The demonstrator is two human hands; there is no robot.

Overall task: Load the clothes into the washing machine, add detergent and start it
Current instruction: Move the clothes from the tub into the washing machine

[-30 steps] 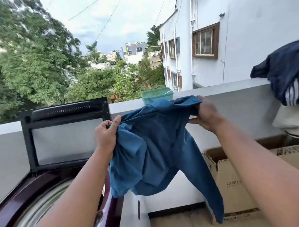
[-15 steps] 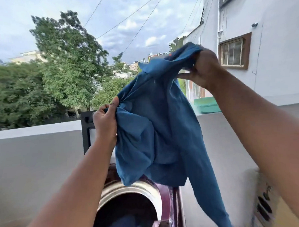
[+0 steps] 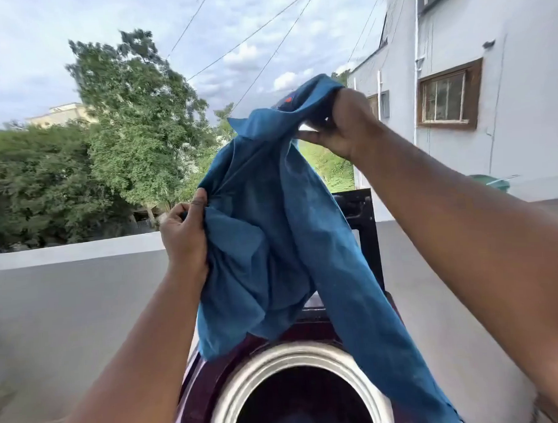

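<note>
Two bare forearms reach up from the bottom corners, and between them, nearest the camera, sits the washing machine [image 3: 211,379], its dark maroon top framing a round pale drum rim [image 3: 296,354] around a dark opening; what lies inside is too dim to tell. Hanging above that opening is a blue shirt [image 3: 265,231], held in the air by both hands, its lower folds draping over the back edge of the drum rim and one long sleeve trailing down to the right of it. The left hand [image 3: 184,238] pinches a bunch of the cloth between thumb and curled fingers at the shirt's left side. The right hand [image 3: 341,125] is higher, its fingers closed over the top of the shirt near the collar, thumb pressed under the fabric. Behind the shirt the machine's raised black lid [image 3: 361,214] stands upright. Farther back runs a grey parapet wall [image 3: 65,252], with a green tub [image 3: 490,181] resting on its ledge at the right. Beyond are leafy trees [image 3: 133,121], a white building [image 3: 488,58] with a brown-framed window, overhead wires and cloudy sky.
</note>
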